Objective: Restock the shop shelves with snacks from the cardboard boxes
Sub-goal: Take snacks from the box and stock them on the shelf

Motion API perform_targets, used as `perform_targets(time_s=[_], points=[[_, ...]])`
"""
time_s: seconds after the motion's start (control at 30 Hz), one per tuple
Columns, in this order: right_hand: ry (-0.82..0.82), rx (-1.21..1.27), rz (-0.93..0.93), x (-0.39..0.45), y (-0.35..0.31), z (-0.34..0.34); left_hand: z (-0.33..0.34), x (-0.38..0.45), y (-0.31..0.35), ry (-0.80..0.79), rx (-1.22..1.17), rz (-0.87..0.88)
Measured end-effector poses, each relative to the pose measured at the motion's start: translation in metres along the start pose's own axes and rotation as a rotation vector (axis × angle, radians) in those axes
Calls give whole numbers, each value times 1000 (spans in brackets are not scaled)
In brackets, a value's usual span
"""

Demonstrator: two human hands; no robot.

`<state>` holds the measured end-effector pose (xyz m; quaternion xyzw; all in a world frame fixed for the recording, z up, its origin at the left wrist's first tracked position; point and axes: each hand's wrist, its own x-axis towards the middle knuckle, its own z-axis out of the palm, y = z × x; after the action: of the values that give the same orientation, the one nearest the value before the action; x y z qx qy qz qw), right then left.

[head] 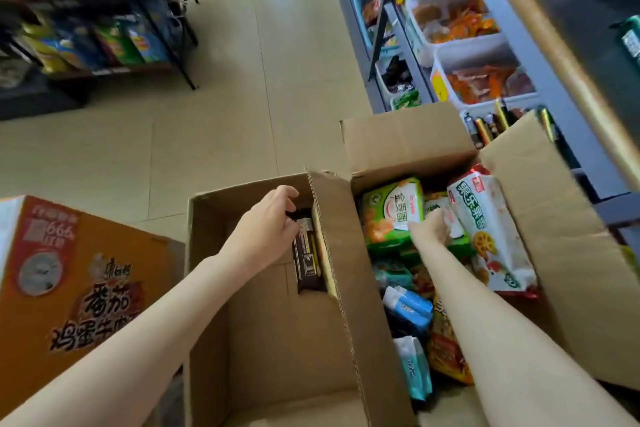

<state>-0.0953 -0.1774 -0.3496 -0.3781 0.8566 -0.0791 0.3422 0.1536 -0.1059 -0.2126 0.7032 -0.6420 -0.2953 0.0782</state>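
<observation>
On the floor at the far left stands an orange printed carton (69, 274), closed as far as I can see, and behind it a dark wire rack (104, 28) full of crisp bags. Next along is the left cardboard box (277, 340), flaps up and almost bare inside: only a few dark brown packets (306, 253) remain, stood on edge against its right wall at the far corner. The left hand (273, 222) reaches down there with its fingers curled over the top of those packets, gripping them.

Just beside it, wall touching wall, the right cardboard box (540, 218) is heaped with mixed snacks: green bags (391, 215), a white bag with red ends (491, 239) leaning on the far right flap, blue-and-white packs (408, 308) nearer the front. The right hand (436, 224) is pushed in among the bags near the far side; its fingers are buried behind the packaging, so I cannot tell whether they are spread or pinching anything.

To the right, the grey shop shelves (519, 55) carry white tubs (450, 3) of orange snacks.

By my reckoning the left box is nearly emptied, while the right box is still well stocked and the orange carton looks untouched, so most of the restocking is left.
</observation>
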Motion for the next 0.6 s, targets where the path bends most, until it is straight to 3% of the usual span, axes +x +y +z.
perform_targets(time_s=[0.13,0.3,0.47,0.6], points=[[20,5,-63,-11,-11,-29,-9,-5,-2,15,-14,5],[49,-203,-356,-57,-24,-135,-29,-14,35,47,-108,111],[23,-279,-581,-155,-15,-269,-53,-40,112,37,-156,374],[75,-261,-696,-273,18,-352,-71,-86,188,-85,-250,591]])
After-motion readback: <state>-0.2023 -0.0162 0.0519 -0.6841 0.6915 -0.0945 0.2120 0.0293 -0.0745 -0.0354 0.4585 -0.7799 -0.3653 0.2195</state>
